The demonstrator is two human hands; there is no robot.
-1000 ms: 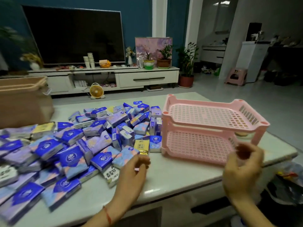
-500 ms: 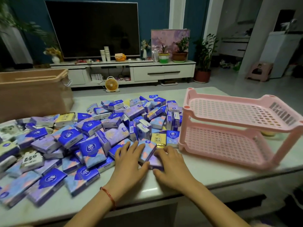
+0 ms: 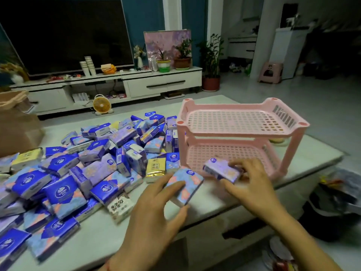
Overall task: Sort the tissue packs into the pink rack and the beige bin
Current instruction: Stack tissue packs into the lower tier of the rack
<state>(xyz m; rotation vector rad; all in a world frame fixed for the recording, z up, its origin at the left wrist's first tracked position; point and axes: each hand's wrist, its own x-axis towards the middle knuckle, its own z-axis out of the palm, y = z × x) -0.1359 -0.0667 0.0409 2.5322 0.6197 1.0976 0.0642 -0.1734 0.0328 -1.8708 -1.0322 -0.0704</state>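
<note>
A pile of several blue and purple tissue packs (image 3: 78,165) covers the left half of the white table (image 3: 224,200). The two-tier pink rack (image 3: 240,132) stands on the right, both shelves bare. The beige bin (image 3: 17,122) sits at the far left edge. My left hand (image 3: 154,210) grips a light blue pack (image 3: 187,182) just above the table near its front edge. My right hand (image 3: 254,184) holds a purple pack (image 3: 220,171) at the front lip of the rack's lower shelf.
A gold pack (image 3: 155,167) and a white pack with black lettering (image 3: 119,207) lie among the pile. A dark waste bin (image 3: 332,208) stands on the floor right of the table. A TV stand, a fan and plants are beyond the table.
Both hands lifted a pack each from the pile's front edge. The right hand moved its purple pack to the rack's lower shelf; the left hand raised the light blue pack.
</note>
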